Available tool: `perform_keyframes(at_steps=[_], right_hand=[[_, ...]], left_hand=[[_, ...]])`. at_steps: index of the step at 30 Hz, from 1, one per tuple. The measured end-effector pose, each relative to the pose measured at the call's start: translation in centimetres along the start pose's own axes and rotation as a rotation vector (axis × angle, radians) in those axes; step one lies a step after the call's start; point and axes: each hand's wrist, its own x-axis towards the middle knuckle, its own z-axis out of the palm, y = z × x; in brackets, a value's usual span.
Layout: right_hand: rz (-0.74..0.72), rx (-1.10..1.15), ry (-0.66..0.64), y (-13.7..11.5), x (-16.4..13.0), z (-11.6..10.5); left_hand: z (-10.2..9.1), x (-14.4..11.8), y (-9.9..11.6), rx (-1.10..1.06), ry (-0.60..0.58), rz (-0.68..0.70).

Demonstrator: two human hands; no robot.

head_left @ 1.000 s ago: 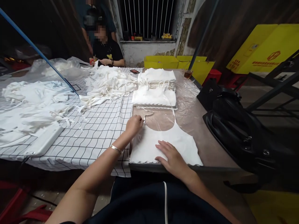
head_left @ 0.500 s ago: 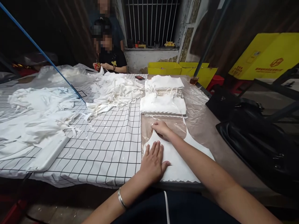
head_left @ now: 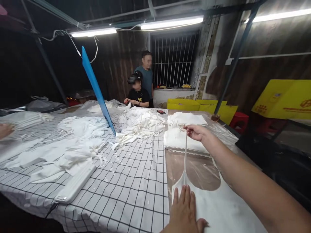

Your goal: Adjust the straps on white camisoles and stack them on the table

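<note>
A white camisole lies spread on the brown, plastic-covered part of the table, its straps toward the far side. My left hand rests flat on its left upper part, fingers stretched out. My right hand pinches the end of the left strap and draws it taut, up and away from the cloth. The other strap is partly hidden behind my right forearm. Just beyond, under and past my right hand, are two stacks of folded white garments, the nearer stack and the farther stack.
Heaps of white garments lie on the checked tablecloth, near a white bar-shaped device. A blue strip slants above them. Two people are at the far end; another hand shows at left. A black bag is at right.
My right hand has moved away from me, pulling the left strap straight. My left hand still presses on the camisole. The view has tilted up and turned left, showing the lamps.
</note>
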Motion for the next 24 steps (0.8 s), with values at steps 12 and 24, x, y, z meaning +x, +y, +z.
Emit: perform_keyframes(at_steps=[12, 24], right_hand=[[-0.585, -0.605, -0.429, 14.5, -23.3, -7.0], [0.111, 0.008, -0.499, 16.7, -20.0, -7.9]], left_hand=[[-5.4, -0.6, 2.7, -1.947, -0.142, -0.242], [-7.7, 1.5, 3.8, -1.887, -0.136, -0.267]])
